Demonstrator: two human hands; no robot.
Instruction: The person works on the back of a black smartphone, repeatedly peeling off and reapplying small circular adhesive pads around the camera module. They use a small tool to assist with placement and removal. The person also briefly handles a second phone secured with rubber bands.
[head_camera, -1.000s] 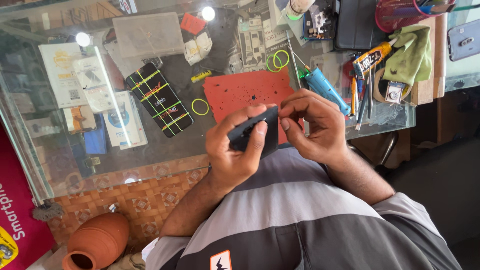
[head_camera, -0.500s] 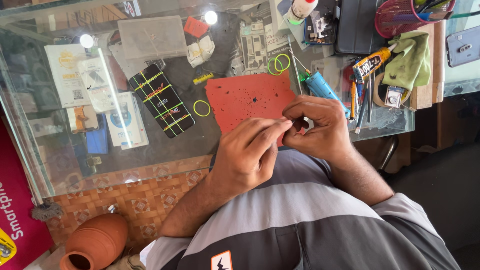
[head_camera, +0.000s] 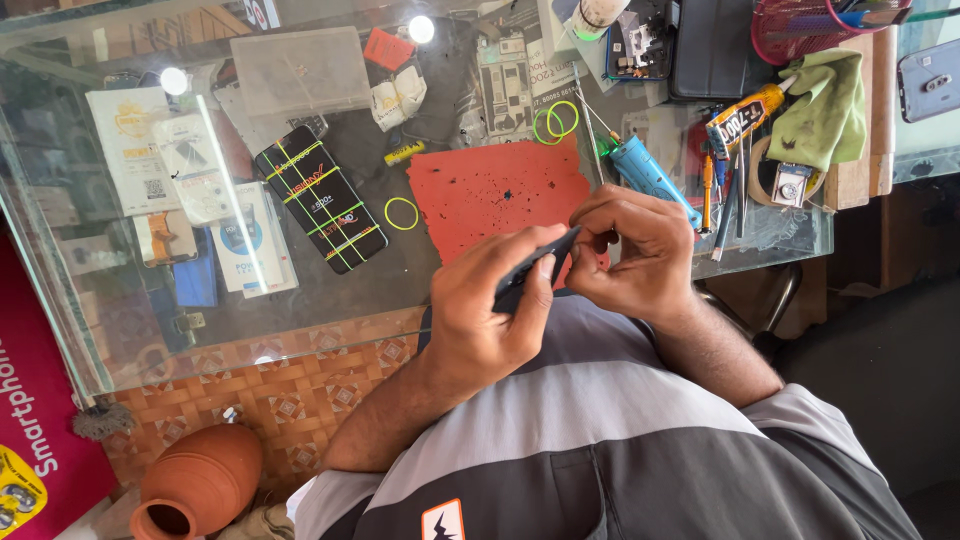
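Since the earlier frame both hands have drawn slightly apart, showing more of the dark phone (head_camera: 535, 268) between them. Left hand (head_camera: 490, 315) grips its lower end, fingers curled; right hand (head_camera: 630, 250) pinches its upper edge. Beyond lie a red mat (head_camera: 490, 190), then a blue tool (head_camera: 650, 175).

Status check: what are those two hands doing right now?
Left hand grips dark phone edge-on. Right hand pinches its far end. Red mat beneath, nothing blocking.
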